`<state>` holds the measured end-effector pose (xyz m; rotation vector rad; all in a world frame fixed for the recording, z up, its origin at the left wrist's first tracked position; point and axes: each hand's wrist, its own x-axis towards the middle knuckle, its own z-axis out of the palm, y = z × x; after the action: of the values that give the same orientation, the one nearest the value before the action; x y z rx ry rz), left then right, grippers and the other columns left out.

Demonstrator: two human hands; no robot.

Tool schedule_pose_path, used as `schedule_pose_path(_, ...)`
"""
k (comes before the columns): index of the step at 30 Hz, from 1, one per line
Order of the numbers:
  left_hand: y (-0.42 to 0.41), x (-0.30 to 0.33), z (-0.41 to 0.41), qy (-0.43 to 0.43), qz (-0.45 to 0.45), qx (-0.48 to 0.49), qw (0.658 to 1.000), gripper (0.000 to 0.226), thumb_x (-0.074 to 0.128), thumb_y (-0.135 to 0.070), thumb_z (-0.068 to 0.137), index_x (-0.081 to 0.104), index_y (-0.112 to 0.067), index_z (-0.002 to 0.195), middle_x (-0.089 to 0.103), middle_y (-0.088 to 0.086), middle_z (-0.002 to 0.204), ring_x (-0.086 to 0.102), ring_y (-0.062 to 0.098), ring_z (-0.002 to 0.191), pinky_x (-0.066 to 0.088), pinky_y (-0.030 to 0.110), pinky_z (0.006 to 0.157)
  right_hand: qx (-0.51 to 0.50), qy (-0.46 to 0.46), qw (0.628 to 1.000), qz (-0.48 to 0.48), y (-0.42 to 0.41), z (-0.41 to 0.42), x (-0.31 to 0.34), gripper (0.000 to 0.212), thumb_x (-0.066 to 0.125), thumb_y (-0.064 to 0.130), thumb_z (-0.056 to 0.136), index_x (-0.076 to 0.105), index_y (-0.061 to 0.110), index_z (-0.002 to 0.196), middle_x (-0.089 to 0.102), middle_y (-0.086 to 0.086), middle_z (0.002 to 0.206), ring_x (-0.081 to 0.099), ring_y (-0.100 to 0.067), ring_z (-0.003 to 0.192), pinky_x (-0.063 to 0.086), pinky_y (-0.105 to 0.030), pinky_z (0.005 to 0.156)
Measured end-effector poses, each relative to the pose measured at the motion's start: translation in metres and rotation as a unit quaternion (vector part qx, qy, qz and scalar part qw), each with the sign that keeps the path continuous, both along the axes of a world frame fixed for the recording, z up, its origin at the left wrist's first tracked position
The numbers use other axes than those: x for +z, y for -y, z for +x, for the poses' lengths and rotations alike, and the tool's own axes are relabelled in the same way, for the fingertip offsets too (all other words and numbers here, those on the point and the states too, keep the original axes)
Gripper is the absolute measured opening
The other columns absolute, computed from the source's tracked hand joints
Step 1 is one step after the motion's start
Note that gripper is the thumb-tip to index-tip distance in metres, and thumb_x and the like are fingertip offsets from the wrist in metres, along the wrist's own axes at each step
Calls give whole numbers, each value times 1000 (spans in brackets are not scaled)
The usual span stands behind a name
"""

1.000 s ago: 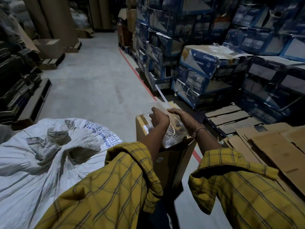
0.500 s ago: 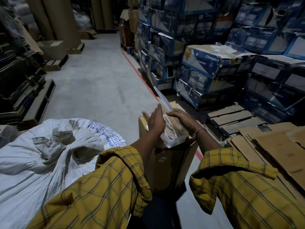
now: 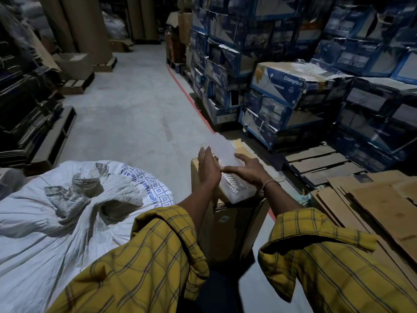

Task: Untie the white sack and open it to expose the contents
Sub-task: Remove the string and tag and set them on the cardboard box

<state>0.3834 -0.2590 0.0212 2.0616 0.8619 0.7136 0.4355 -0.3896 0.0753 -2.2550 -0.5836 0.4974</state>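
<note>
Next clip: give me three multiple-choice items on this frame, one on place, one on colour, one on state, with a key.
1. The white sack lies where, relative to the hands?
A. To their left
B. To their right
C. Under them

2. The person's sleeves are:
A. Red
B. Yellow checked
C. Plain white

3. The sack's mouth is:
A. Spread open
B. Cut off
C. Still bunched in a knot

Key: A, it fills the lower left corner; B, yellow with dark lines; C, the neck is gathered, while left hand and right hand rest on a clear plastic pack.

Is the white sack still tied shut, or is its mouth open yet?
Tied shut: the white sack has its neck bunched into a knot, contents hidden. Neither hand touches it.
</note>
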Motion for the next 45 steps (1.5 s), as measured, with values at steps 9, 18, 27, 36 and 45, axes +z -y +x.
schedule_pose_path(9, -19, -6, 6, 112, -194, 97, 970, 30, 46, -18, 108, 67, -9, 128, 70, 15, 129, 69, 36, 115, 57, 48, 102, 4, 136, 980, -143, -10, -11, -18, 107, 73, 82, 60, 35, 42, 153, 31, -18, 153, 28, -42, 142, 33, -55, 115)
schedule_pose_path(18, -20, -6, 2, 111, -241, 75, 961, 37, 64, -16, 102, 63, -6, 137, 66, 13, 141, 69, 35, 118, 60, 49, 99, 17, 191, 957, -217, -18, -15, -22, 108, 66, 86, 63, 29, 43, 155, 28, -19, 154, 28, -44, 140, 31, -54, 110)
schedule_pose_path(27, -23, -6, 4, 111, -267, 58, 956, 39, 69, -11, 98, 62, -9, 136, 67, 13, 135, 71, 31, 107, 65, 44, 90, 89, 91, 947, -294, -6, -7, -1, 120, 76, 71, 68, 2, 48, 159, -10, -13, 167, 5, -51, 151, 22, -66, 118)
schedule_pose_path(36, -26, -6, 6, 109, -287, 42, 951, 41, 72, -7, 95, 63, -8, 135, 66, 7, 123, 63, 12, 79, 60, 27, 71, 121, 66, 950, -279, 8, 0, 0, 132, 81, 73, 59, -3, 48, 158, -4, -12, 165, 6, -47, 151, 29, -64, 117)
schedule_pose_path(45, -20, -1, -2, 52, -260, 2, 964, 55, 77, -11, 90, 54, -18, 139, 63, 9, 126, 69, 19, 81, 66, 35, 67, 132, 91, 940, -300, 13, 1, -5, 128, 79, 69, 66, -8, 48, 157, -4, -14, 165, 2, -46, 152, 26, -63, 116)
